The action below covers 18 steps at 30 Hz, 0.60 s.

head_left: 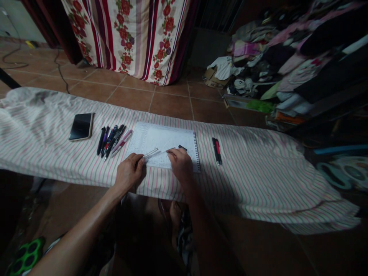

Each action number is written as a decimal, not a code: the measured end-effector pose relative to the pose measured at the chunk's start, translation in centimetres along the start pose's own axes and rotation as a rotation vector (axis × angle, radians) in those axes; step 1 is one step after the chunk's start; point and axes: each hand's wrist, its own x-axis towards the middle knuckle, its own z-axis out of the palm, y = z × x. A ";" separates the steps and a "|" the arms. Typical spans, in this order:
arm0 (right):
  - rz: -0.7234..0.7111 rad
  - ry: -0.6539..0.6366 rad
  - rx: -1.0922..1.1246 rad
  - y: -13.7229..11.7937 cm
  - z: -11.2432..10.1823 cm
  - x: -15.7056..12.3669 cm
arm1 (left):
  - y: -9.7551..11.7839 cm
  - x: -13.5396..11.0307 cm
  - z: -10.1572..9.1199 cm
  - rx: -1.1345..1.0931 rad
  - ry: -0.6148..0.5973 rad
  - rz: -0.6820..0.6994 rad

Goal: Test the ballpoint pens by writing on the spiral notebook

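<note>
My left hand (pixel 129 168) pinches a thin, clear tube that looks like a pen barrel (pixel 151 153), slanting up to the right over the notebook. A spiral notebook (pixel 172 136) with writing on its page lies under both hands. Above its right half, my right hand (pixel 181 163) is closed, thumb and fingers together at a thin dark piece too small to name. A small black piece (pixel 182 147) shows just beyond those fingers; whether it is held or lies on the page I cannot tell. The tube's free end points toward the right fingertips, apart from them.
Several pens (pixel 113 140) lie bunched left of the notebook, near a dark-screened phone (pixel 81 126). Two pens (pixel 217 151) rest to its right. Striped cloth (pixel 258 172) covers the long narrow surface. Beyond are a floral curtain (pixel 123 34) and piled clothes (pixel 247 53).
</note>
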 end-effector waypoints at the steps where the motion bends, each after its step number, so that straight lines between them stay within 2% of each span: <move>1: -0.018 -0.015 -0.014 -0.2 0.4 0.0 | 0.0 0.0 0.0 0.001 -0.010 -0.010; 6: -0.031 -0.064 -0.121 -0.9 1.4 0.0 | 0.1 0.0 -0.2 -0.037 -0.044 -0.047; 13: -0.040 -0.044 -0.160 -1.0 2.1 0.4 | -0.4 -0.1 -0.7 -0.067 -0.030 -0.065; 18: -0.134 -0.015 -0.218 -1.7 1.9 0.7 | -0.7 -0.2 -1.1 -0.077 -0.010 -0.077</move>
